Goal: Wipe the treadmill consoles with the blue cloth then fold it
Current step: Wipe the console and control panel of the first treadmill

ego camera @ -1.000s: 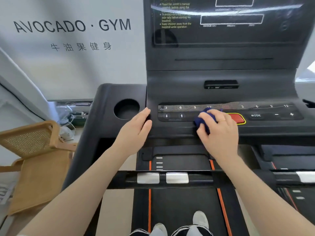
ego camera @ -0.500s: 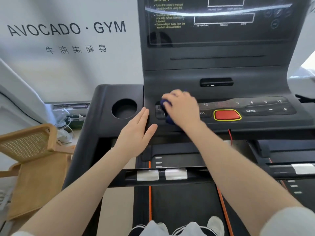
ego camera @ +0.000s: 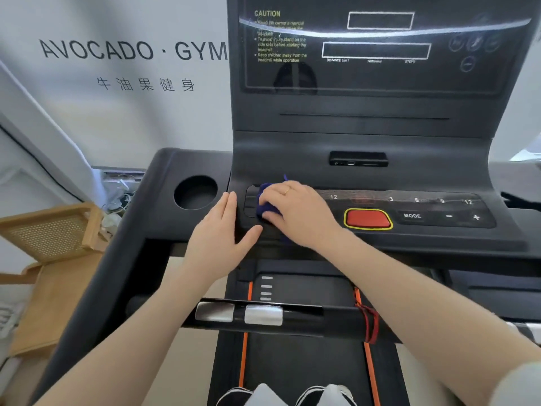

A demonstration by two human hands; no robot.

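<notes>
Since the earlier frame your right hand (ego camera: 295, 212), bunching the cloth (ego camera: 265, 200), has slid to the panel's (ego camera: 424, 206) left end beside your flat left hand (ego camera: 222, 230), so unwiped keys stretch rightward.

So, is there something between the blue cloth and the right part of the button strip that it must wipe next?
Nothing visible blocks it. The right hand holds the blue cloth at the strip's left end; the red button lies on the way.
</notes>
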